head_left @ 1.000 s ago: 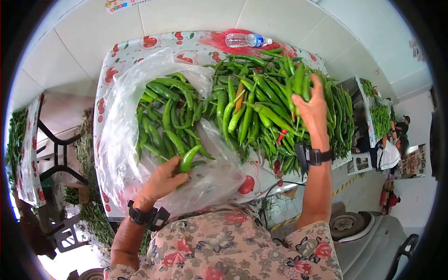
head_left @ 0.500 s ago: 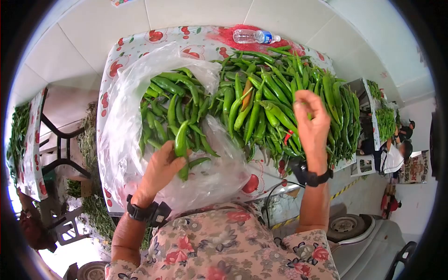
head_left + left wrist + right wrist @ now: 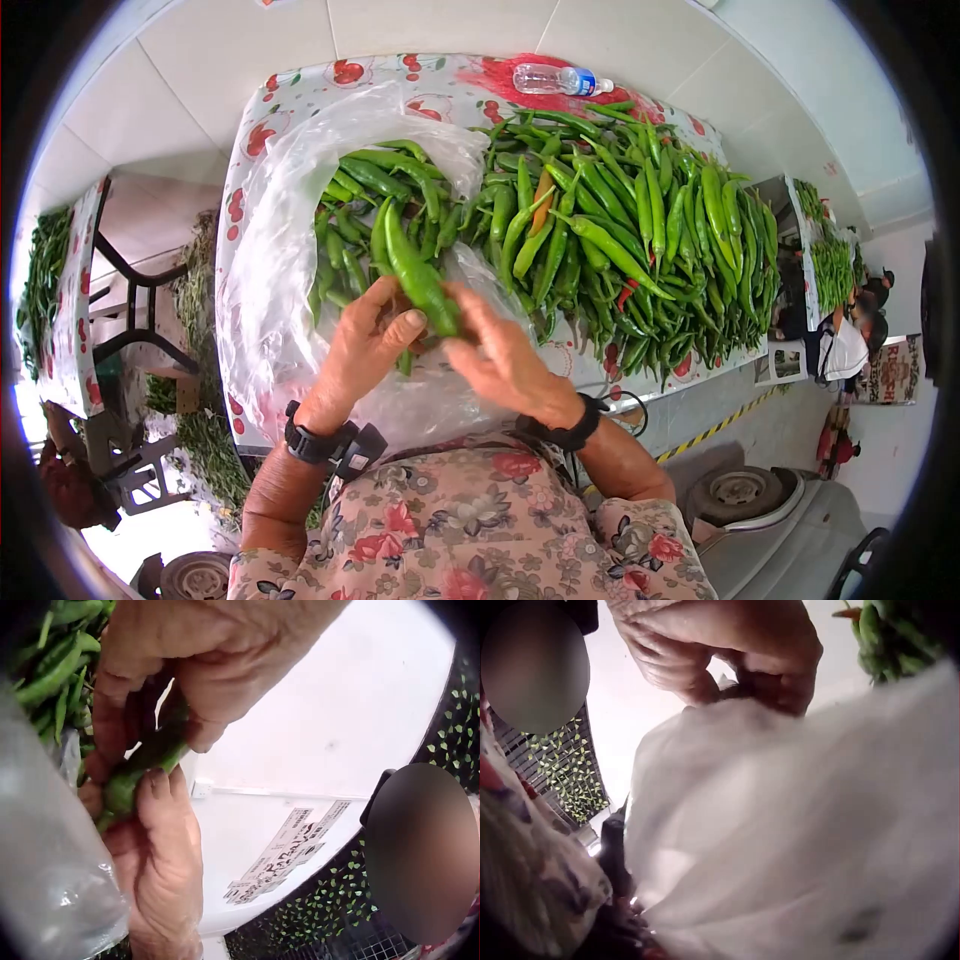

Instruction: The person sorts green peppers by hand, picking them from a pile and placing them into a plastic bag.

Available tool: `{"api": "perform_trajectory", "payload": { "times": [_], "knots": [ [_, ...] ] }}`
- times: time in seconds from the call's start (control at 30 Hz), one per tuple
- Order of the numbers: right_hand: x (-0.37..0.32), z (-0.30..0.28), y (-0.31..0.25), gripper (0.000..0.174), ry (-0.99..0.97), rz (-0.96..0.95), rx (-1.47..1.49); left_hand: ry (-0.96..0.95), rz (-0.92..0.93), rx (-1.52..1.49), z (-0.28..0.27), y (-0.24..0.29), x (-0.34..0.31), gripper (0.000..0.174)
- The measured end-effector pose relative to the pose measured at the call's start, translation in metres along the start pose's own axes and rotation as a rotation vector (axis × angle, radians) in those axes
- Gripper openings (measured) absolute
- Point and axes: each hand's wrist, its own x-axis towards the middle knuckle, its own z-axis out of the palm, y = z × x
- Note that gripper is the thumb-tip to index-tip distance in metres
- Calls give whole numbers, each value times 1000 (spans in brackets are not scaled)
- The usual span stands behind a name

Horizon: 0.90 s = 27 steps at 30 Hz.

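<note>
- Comparing with the picture a second earlier, the right hand [image 3: 500,362] is seen to have been drawn off the loose heap of long green chilli peppers [image 3: 640,220] and brought in to meet the left hand [image 3: 362,345] in front of the body.
- One long, glossy green chilli pepper [image 3: 415,272] is now gripped by both hands. Its lower end is pinched between the left thumb and curled fingers, and the right fingertips are closed on it from the other side. Nothing else is held.
- The pepper is held tip-up just above the near part of the crumpled clear plastic bag [image 3: 270,220], which lies on the cherry-printed tablecloth [image 3: 300,88] and is already partly filled with peppers.
- The work is judged to have passed from picking at the heap to two-handed handling of a single pepper, with most of the heap still unsorted.
- The grip is shown close only in the left wrist view, where the pepper [image 3: 127,784] is wrapped by fingers from above and below.
- The right wrist view is filled mostly by the bag, so the pepper can hardly be told there.
- The heap, the bag's contents and a clear plastic water bottle [image 3: 558,78] at the table's far edge are given by the head view alone.
</note>
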Motion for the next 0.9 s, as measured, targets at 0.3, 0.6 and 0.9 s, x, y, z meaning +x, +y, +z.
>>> {"api": "perform_trajectory", "payload": {
  "times": [0.3,0.6,0.9],
  "knots": [
    [-4,-143,-9,37,841,-122,-443,-51,2,269,-10,-22,-7,28],
    [-28,-218,36,32,784,94,-1134,77,20,299,-33,-45,-18,24],
    [5,-103,-10,25,440,15,-391,318,-13,384,-51,-57,-26,25]
  ]
}}
